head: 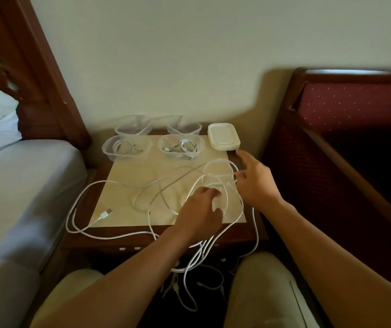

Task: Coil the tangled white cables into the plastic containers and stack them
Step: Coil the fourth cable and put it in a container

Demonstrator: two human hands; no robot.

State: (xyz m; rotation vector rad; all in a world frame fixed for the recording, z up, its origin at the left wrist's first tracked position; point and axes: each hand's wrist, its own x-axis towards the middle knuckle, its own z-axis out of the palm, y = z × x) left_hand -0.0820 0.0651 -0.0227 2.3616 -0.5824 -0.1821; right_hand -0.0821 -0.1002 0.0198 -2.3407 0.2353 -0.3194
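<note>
While left hand (199, 209) pinches cable (118, 233), right hand (253, 183) spread over nightstand (123, 240) beside bed (24, 185).

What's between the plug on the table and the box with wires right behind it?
Only bare cream mat between the USB plug and the front-left container, per the head view.

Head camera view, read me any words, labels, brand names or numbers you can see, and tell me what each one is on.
No readable text anywhere in this view.
Stack of white lids: plain, no print visible.
Clear plastic containers: no labels visible.
White cables and the USB plug: any marking is too small and blurred to tell.
Small light marks on the nightstand's front edge: too blurred to read.
</note>
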